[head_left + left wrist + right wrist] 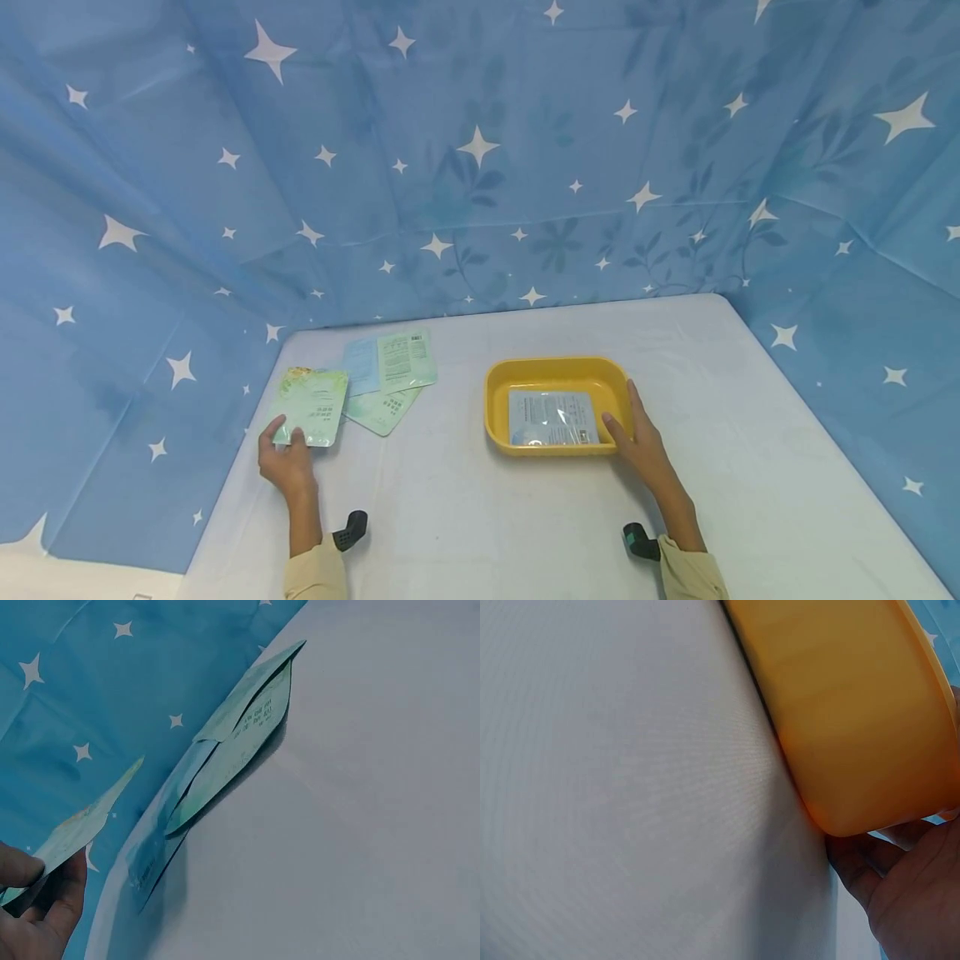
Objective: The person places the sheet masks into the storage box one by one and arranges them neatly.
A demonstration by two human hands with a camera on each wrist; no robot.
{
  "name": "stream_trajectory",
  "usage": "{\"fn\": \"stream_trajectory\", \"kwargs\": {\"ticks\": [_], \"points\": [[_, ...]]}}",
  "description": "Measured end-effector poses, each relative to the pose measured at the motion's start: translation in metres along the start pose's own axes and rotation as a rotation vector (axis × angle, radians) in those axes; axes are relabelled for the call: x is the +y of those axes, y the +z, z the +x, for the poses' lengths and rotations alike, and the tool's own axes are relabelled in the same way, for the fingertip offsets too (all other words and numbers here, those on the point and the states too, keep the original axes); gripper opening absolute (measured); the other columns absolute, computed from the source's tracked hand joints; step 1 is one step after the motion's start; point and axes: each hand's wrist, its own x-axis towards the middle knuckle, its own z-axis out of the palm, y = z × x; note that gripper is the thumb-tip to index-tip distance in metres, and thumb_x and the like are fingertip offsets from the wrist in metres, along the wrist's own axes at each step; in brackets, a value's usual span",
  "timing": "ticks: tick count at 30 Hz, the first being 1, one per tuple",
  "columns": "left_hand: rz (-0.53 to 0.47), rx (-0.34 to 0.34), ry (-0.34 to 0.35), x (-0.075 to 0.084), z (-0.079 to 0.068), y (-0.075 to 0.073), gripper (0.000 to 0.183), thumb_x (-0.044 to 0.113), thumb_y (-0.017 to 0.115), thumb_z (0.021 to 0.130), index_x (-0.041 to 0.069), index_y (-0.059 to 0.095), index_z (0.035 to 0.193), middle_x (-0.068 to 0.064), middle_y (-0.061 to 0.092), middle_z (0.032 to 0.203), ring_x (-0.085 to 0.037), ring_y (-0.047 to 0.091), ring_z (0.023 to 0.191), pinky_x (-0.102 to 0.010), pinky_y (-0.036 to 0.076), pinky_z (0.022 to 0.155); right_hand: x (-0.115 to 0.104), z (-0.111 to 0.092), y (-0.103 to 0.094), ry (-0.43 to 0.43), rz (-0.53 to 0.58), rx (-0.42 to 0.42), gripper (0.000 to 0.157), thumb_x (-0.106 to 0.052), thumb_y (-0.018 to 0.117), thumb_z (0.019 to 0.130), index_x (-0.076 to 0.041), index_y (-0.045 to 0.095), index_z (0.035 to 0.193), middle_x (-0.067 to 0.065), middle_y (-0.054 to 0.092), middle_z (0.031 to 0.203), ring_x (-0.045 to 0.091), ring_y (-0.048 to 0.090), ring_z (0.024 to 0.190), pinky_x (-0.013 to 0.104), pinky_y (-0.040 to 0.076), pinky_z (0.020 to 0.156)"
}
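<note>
A flat, shiny, pale-green packet (311, 404) is at the left, its long side running near to far. The left hand (286, 467) pinches its near edge. Its writing is too tiny to read. Three flat green and blue packets (392, 373) overlap just right of it. The right hand (642, 447) grips the right end of a yellow plastic tray with round corners (557, 367), long left to right. A shiny, silvery-blue packet (552, 418) lies inside.

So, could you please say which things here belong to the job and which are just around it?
In the job:
green packet, pinched by left hand
yellow tray, gripped by right hand
silvery-blue packet inside it
probably three loose packets

Just around:
blue curtain
white table
</note>
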Motion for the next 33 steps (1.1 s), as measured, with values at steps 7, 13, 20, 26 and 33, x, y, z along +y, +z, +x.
{"fn": "stream_trajectory", "kwargs": {"ticks": [7,13,20,26,33], "points": [[-0.088,-0.181,0.02,0.008,-0.005,0.01,0.052,0.001,0.052,0.097,0.012,0.038,0.146,-0.013,0.039,0.153,-0.035,0.048,0.133,-0.025,0.052,0.095,-0.001,0.0,-0.001,-0.003,0.01,-0.004,0.084,-0.042,0.049,0.101,-0.011,-0.005,0.157,0.02,0.004,0.163,0.044,0.01,0.149,0.06,0.015,0.118],[-0.125,-0.346,0.033,0.017,-0.017,0.022,0.053,0.0,0.053,0.097,0.011,0.037,0.146,-0.017,0.044,0.149,-0.025,0.059,0.115,-0.012,0.053,0.073,-0.001,0.0,-0.002,0.004,0.012,-0.008,0.084,-0.043,0.048,0.1,-0.011,-0.006,0.157,0.019,0.003,0.164,0.043,0.009,0.149,0.06,0.015,0.118],[-0.15,-0.557,0.045,0.027,-0.034,0.04,0.062,-0.001,0.053,0.097,0.016,0.028,0.151,-0.019,0.045,0.147,-0.009,0.063,0.105,-0.018,0.055,0.078,-0.001,-0.001,-0.002,0.001,0.021,-0.012,0.084,-0.043,0.049,0.1,-0.012,-0.005,0.157,0.019,0.003,0.164,0.043,0.008,0.149,0.06,0.014,0.118],[-0.176,-0.7,0.056,0.036,-0.051,0.059,0.072,-0.003,0.054,0.095,0.021,0.021,0.153,-0.019,0.048,0.144,-0.022,0.066,0.112,-0.024,0.057,0.08,-0.001,0.0,-0.002,0.003,0.022,-0.007,0.084,-0.043,0.049,0.101,-0.011,-0.005,0.157,0.019,0.003,0.164,0.043,0.009,0.149,0.059,0.014,0.118],[-0.3,-0.83,0.021,0.046,-0.071,0.081,0.066,-0.002,0.06,0.093,0.018,0.029,0.148,-0.019,0.053,0.14,-0.015,0.07,0.102,-0.029,0.058,0.079,-0.002,0.0,-0.002,0.014,0.015,-0.01,0.085,-0.044,0.048,0.1,-0.012,-0.005,0.157,0.02,0.004,0.164,0.044,0.009,0.149,0.061,0.015,0.117]]}}
